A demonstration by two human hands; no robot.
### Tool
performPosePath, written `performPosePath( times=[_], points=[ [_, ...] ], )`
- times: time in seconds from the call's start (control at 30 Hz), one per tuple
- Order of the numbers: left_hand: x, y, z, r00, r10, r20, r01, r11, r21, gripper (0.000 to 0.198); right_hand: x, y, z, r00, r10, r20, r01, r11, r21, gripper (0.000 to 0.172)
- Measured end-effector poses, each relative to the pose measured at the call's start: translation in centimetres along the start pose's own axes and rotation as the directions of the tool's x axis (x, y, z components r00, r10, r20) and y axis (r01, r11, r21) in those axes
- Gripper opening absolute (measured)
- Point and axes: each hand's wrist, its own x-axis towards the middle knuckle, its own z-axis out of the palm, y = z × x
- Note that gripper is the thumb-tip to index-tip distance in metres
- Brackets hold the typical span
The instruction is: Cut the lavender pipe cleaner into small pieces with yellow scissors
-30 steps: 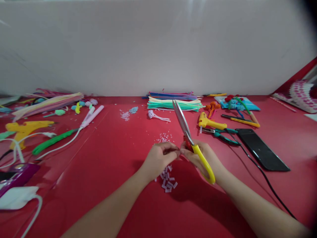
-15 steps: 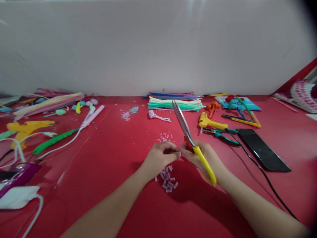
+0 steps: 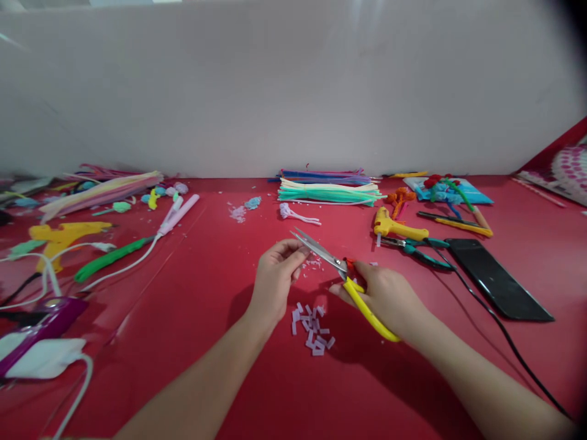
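Observation:
My right hand (image 3: 387, 294) grips yellow-handled scissors (image 3: 337, 267). Their blades lie low over the red table (image 3: 192, 342), slightly apart, pointing left. My left hand (image 3: 275, 276) is curled, thumb and forefinger pinched together right at the blade tips; what they pinch is too small to make out. Just in front of both hands lies a small heap of short lilac cut pieces (image 3: 312, 332). Tiny lilac scraps (image 3: 314, 263) dot the table under the blades.
Against the white wall sits a stack of coloured pipe cleaners (image 3: 328, 189). To the right lie a yellow glue gun (image 3: 398, 229), green pliers (image 3: 419, 249), a black phone (image 3: 498, 278) and a black cable (image 3: 504, 333). At left are another glue gun (image 3: 62, 235), a pink iron (image 3: 178, 214) and cords.
The scissors have swung down from pointing up and away to lying low, tips left. My left hand has moved up and left to the blade tips; the hands have parted.

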Motion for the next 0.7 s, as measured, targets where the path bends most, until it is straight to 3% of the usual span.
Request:
performPosePath(
  times=[0.3, 0.7],
  points=[
    [0.07, 0.42, -0.02, 0.998, 0.015, -0.064, -0.02, 0.996, -0.085, 0.008, -0.19, -0.08, 0.74, 1.0, -0.021, -0.002, 0.021, 0.996, -0.088, 0.039],
    [0.1, 0.13, -0.28, 0.998, 0.027, -0.05, -0.03, 0.997, -0.073, 0.01, -0.2, -0.19, 0.76, 0.998, -0.056, -0.042, 0.049, 0.988, -0.147, 0.037]
  ],
)
